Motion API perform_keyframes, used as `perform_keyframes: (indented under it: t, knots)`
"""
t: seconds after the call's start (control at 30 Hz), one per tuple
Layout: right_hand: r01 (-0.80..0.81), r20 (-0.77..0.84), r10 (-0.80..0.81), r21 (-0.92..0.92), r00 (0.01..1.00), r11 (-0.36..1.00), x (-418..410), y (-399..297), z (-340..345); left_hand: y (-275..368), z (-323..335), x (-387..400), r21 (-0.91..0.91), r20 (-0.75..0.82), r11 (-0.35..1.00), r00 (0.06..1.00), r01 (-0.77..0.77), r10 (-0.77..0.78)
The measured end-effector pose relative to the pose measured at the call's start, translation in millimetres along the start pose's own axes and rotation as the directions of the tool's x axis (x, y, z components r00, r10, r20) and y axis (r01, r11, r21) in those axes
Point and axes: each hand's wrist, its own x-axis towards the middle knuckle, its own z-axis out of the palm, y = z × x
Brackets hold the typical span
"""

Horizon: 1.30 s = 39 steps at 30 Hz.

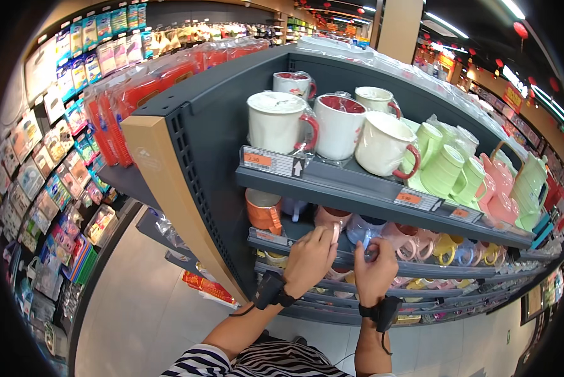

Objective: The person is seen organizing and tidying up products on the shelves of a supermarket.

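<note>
Both hands reach to the second shelf of a store rack. The fingers of my left hand [310, 259] are closed at the handle of a pink mug [332, 217]; its lower part is hidden behind the hand. Just to the right, my right hand [377, 268] pinches the handle of a light blue mug [364, 226]. Both mugs sit under the top shelf, which covers part of them. An orange mug [264, 209] stands left of them, with a lavender mug [293, 207] beside it. Pink mugs [406, 238] and a yellow mug [447, 247] continue to the right.
White mugs with red handles [282, 120], green cups [444, 169] and pink pitchers [496, 188] fill the top shelf [333, 181]. A wooden end post [168, 184] borders the rack on the left. Packaged goods [51, 188] hang on the far left wall.
</note>
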Motion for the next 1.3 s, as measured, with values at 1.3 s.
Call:
perform_keyframes:
  t: [1.3]
  knots:
    - [0.123,0.295,-0.149,0.105,0.944,0.987,-8,-83,99,-53,-74,-7,0.335,-0.27,0.89,0.937,0.308,-0.223]
